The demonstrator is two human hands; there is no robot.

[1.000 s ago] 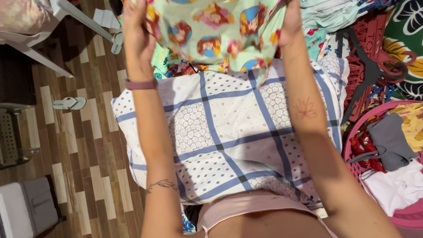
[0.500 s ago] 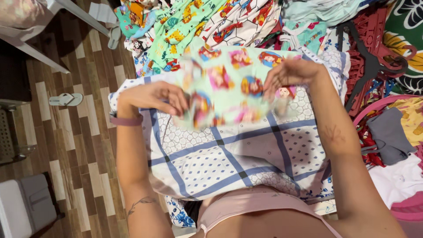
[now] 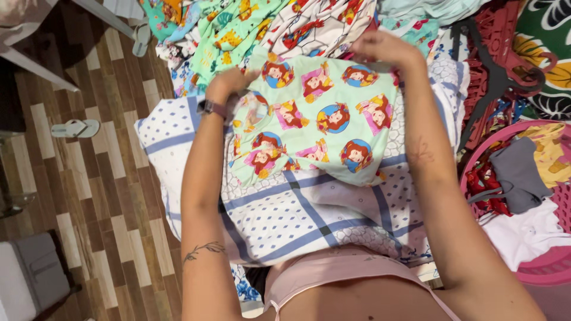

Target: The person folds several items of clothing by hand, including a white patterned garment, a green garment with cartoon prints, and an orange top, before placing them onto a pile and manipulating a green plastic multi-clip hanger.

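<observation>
While spread flat on checked pillow [image 3: 309, 208], mint cartoon-print garment [image 3: 315, 119] judged light, soft, floppy; best taken at far corners. Left hand [image 3: 229, 80] and right hand [image 3: 377, 46] pinching its far edge. Pink laundry basket [image 3: 544, 267] right.

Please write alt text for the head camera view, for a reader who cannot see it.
Both hands, left hand and right hand, grip the top edge of a mint cartoon-print garment spread on a checked pillow. A pink laundry basket sits at right.
</observation>
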